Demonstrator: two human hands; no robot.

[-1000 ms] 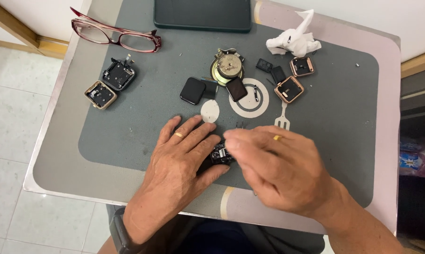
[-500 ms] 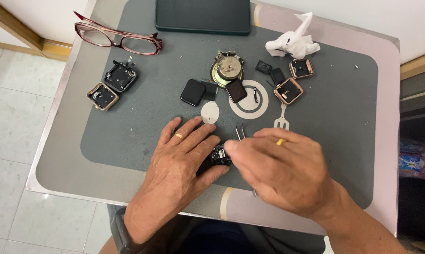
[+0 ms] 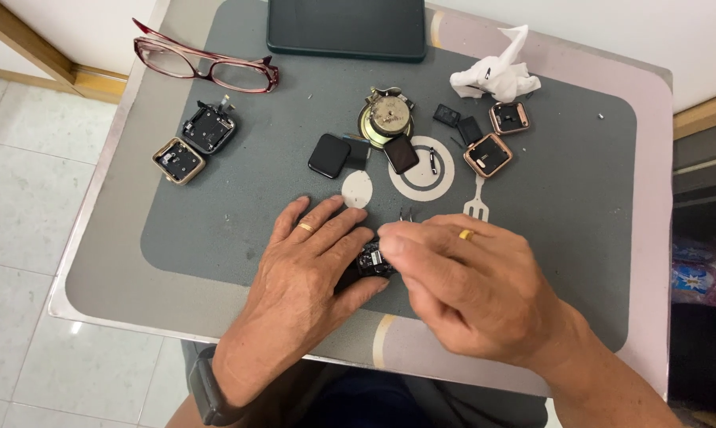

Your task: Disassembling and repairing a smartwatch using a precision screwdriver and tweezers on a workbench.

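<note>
My left hand (image 3: pixel 298 277) and my right hand (image 3: pixel 469 285) meet near the front of the grey mat (image 3: pixel 215 222), both closed around a small black watch body (image 3: pixel 370 260). Only a sliver of it shows between the fingers. A thin metal tool tip (image 3: pixel 406 214) pokes out above my right fingers. Each hand wears a gold ring, and a dark band sits on my left wrist.
Further back on the mat lie red-framed glasses (image 3: pixel 207 67), two opened watch cases (image 3: pixel 193 143), black watch screens (image 3: pixel 328 155), a round metal part (image 3: pixel 387 117), rose-gold cases (image 3: pixel 488 154), a crumpled white tissue (image 3: pixel 494 75) and a dark tablet (image 3: pixel 346 28). The table edge runs just below my hands.
My right hand has shifted slightly left over the watch body, with the fingers pressing closer to my left hand. The parts on the mat have not moved.
</note>
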